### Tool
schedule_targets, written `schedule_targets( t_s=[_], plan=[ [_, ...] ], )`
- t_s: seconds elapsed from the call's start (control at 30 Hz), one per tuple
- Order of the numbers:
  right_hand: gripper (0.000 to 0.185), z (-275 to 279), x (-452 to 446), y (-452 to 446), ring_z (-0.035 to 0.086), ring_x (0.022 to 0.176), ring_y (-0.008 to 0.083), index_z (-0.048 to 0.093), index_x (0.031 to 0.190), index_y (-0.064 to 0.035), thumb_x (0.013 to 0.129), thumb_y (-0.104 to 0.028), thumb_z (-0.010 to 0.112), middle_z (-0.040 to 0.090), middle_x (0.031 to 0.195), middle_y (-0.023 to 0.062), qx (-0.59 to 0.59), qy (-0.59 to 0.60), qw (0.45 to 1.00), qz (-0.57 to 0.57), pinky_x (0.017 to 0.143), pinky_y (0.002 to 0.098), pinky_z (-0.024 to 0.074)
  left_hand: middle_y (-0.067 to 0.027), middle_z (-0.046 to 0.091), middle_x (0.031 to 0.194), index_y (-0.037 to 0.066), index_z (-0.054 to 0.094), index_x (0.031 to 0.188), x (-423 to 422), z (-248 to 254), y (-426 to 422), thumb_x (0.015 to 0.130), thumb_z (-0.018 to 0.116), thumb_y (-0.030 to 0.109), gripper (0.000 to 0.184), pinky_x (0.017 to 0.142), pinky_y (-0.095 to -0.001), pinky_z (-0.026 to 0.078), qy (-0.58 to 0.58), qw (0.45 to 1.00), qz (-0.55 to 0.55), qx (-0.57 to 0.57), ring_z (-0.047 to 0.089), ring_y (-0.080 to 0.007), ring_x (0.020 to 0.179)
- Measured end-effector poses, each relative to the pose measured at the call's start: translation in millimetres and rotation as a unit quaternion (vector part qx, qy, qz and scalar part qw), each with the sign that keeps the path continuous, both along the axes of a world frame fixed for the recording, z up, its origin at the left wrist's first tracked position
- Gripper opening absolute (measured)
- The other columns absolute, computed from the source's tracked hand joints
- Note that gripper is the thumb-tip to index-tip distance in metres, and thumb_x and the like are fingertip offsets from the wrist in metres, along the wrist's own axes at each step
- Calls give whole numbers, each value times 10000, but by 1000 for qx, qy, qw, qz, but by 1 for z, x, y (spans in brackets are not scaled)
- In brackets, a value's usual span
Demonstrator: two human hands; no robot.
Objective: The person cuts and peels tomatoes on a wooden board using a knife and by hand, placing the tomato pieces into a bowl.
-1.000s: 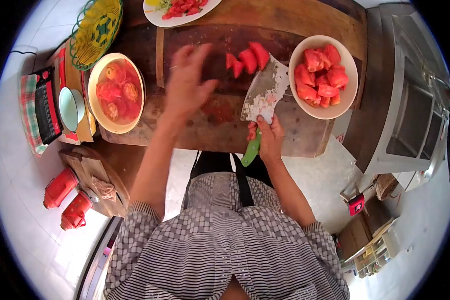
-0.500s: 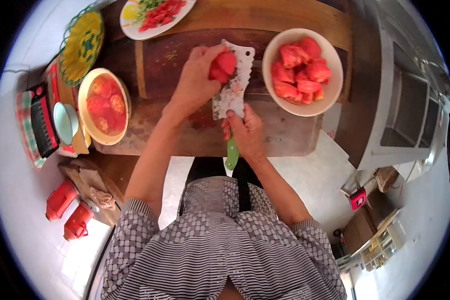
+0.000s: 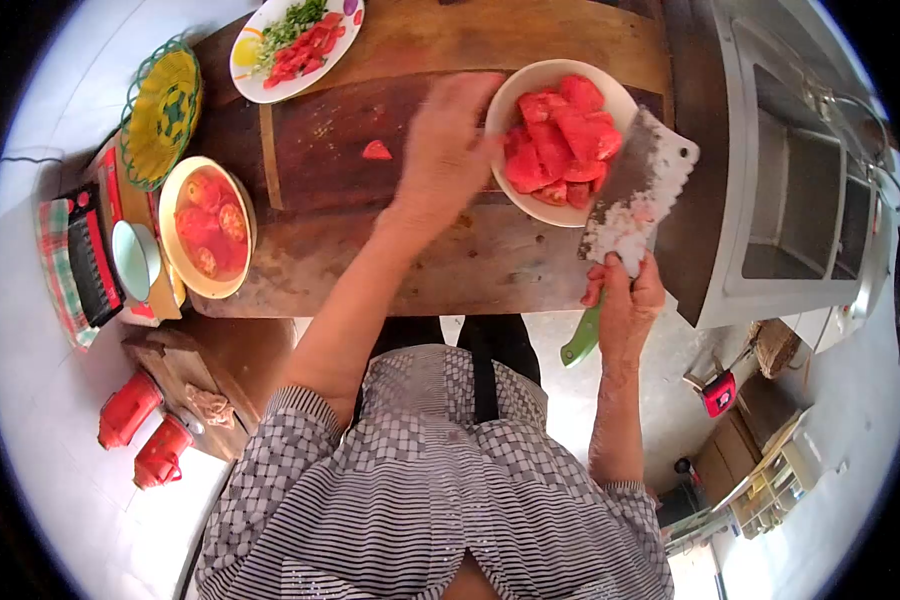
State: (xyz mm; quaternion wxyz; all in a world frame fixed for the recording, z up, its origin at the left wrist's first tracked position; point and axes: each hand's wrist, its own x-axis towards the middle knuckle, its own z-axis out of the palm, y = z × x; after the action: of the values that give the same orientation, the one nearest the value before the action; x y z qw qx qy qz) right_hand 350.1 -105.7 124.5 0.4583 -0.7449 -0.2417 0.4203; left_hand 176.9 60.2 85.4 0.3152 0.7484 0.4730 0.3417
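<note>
A cleaver (image 3: 635, 185) with a wide metal blade, wet bits stuck to it and a green handle is held in my right hand (image 3: 625, 298). Its blade stands over the right edge of a white bowl (image 3: 497, 112) heaped with peeled tomato chunks (image 3: 565, 140). My left hand (image 3: 448, 150), somewhat blurred, is beside the bowl's left rim with fingers stretched out and nothing visible in them. One small tomato piece (image 3: 376, 150) lies on the dark wooden board (image 3: 320, 175) to the left of that hand.
At the left, a cream bowl (image 3: 173, 262) holds whole tomatoes in liquid. Behind it are a yellow-green basket (image 3: 160, 120) and a plate (image 3: 270, 92) of chopped greens and red pieces. A pale green bowl (image 3: 135, 258) stands at far left; a grey cabinet (image 3: 730, 270) borders the right.
The cleaver and my right hand have moved right, to the bowl. My left hand has let go of the tomato pieces and shifted right. The bowl looks fuller; one piece lies on the board.
</note>
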Motion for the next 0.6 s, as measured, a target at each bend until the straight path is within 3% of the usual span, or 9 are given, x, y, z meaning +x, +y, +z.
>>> schedule_targets(
  t_s=[0.07,0.17,0.37,0.5,0.6],
  plan=[
    [86,-9,-7,-3,506,495,101,516,973,23,914,-40,518,576,706,88,28,25,999,-24,451,250,435,-162,581,1085,66,585,1143,-46,-15,1,692,677,-2,465,877,-395,474,59,992,111,7,577,-339,1010],
    [95,3,-24,-1,499,491,105,510,997,24,927,-40,504,576,726,89,31,59,997,-38,460,254,438,-147,534,1078,101,590,1097,-99,-25,-14,675,696,30,441,829,-425,464,218,965,146,-27,536,-360,984],
    [114,0,-41,-6,499,479,111,512,1030,16,931,-38,502,577,728,102,53,108,992,24,457,263,440,-130,525,1042,103,602,1008,-103,-59,-28,678,671,10,350,765,-417,483,231,966,109,-50,539,-348,963],
    [144,5,-40,-6,503,476,112,515,1056,23,927,-40,508,582,719,109,33,142,989,13,460,261,441,-118,574,879,72,614,928,-101,-56,-26,672,652,-12,272,706,-404,497,128,982,128,-61,592,-320,812],
    [156,4,-31,-12,503,476,111,516,1065,24,925,-44,513,584,712,111,48,156,987,-13,463,260,445,-127,601,861,48,622,913,-75,-13,-23,669,640,-26,256,716,-401,502,-55,975,169,-135,608,-325,791]
  ],
)
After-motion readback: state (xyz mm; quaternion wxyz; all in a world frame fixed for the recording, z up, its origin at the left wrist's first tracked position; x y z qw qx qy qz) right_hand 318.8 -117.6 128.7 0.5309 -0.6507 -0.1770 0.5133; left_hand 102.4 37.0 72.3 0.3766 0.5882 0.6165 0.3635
